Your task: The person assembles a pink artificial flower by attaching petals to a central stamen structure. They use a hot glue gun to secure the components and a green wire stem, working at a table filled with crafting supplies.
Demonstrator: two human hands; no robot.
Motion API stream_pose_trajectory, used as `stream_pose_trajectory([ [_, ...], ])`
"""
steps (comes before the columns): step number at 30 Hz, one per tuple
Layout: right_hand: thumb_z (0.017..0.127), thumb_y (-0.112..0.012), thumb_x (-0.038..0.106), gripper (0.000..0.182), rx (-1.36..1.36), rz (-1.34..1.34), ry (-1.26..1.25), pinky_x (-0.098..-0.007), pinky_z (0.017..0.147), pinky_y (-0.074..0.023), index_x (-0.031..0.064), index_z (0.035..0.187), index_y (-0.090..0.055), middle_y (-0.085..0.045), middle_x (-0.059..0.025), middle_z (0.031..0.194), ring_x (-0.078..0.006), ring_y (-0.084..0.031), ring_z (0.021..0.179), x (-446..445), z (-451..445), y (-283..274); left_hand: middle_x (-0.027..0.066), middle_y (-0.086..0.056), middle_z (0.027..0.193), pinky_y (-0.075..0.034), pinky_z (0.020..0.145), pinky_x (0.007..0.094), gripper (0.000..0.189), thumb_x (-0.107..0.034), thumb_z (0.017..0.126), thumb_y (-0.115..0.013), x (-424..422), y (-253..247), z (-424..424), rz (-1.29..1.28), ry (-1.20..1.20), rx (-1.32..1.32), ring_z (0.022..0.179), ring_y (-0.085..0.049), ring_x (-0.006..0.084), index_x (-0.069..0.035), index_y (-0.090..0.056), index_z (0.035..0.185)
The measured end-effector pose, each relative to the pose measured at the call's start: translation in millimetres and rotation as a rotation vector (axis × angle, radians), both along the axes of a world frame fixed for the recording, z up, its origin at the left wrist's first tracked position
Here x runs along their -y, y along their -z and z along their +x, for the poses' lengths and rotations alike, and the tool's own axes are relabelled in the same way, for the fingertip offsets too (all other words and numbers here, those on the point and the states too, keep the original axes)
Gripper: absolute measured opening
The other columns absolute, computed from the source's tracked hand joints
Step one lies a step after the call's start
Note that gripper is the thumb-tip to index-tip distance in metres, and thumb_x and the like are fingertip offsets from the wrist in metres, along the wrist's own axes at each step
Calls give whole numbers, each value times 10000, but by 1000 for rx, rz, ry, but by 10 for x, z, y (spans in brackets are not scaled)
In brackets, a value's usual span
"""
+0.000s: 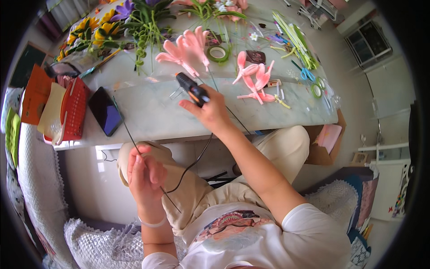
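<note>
My left hand (145, 169) pinches a long thin dark green stem wire (124, 121) over my lap. The wire slants from above the table's front edge down towards my shirt. In my right hand (215, 109) is a black hot glue gun (189, 85) with orange parts, held above the tabletop. A wire stand (176, 93) juts from its side, and its black cord (193, 163) hangs below the table edge. Just beyond the gun lie two pink fuzzy pipe-cleaner flowers (174, 53), with wire stems running towards me. Loose pink petal pieces (257, 79) lie to the right.
A red plastic basket (74, 109) and a dark phone (105, 111) are on the left of the table (151, 111). Green tape (218, 53), blue scissors (307, 74) and green stems (299, 43) lie farther right. Yellow flowers (105, 32) are at the back left.
</note>
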State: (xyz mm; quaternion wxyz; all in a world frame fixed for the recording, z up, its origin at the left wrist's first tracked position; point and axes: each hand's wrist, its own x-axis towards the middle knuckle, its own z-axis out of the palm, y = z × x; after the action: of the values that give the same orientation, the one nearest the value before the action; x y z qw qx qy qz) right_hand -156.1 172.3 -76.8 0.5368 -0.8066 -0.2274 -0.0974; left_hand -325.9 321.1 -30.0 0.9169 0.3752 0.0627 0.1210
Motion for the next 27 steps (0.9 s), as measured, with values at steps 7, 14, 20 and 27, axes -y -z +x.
stream_pose_trajectory([
  [7,637,-801,328,446,149,-105,-4,-418,704,-444,5,849,-577,-570,-168,854,-350,-557,773,127,-73,72,28,-451,613,-241,352,194,183,-109,945,-375,248,-164,197,-5,104,25,411,-302,62,-7,-505,1023],
  [14,751,-642,38,134,148,-364,464,-373,653,-492,9,873,-596,-600,-144,855,-289,-610,700,1852,100,-105,50,-493,621,-266,361,202,232,-56,923,-362,721,-307,304,-60,277,5,402,-318,75,23,-514,1081],
  [20,764,-595,47,65,47,-692,491,-435,688,-481,31,827,-602,-587,-164,817,-367,-587,763,2440,201,59,31,-515,756,-237,423,185,224,-56,934,-382,1199,-192,482,-114,480,-62,492,-308,48,3,-551,1069],
  [27,807,-622,98,90,-155,-174,438,-310,610,-475,32,866,-607,-603,-107,785,-204,-583,646,2470,35,-78,37,-535,706,-275,398,182,243,-101,954,-407,1614,-49,680,61,425,-106,430,-341,61,-22,-514,1157],
])
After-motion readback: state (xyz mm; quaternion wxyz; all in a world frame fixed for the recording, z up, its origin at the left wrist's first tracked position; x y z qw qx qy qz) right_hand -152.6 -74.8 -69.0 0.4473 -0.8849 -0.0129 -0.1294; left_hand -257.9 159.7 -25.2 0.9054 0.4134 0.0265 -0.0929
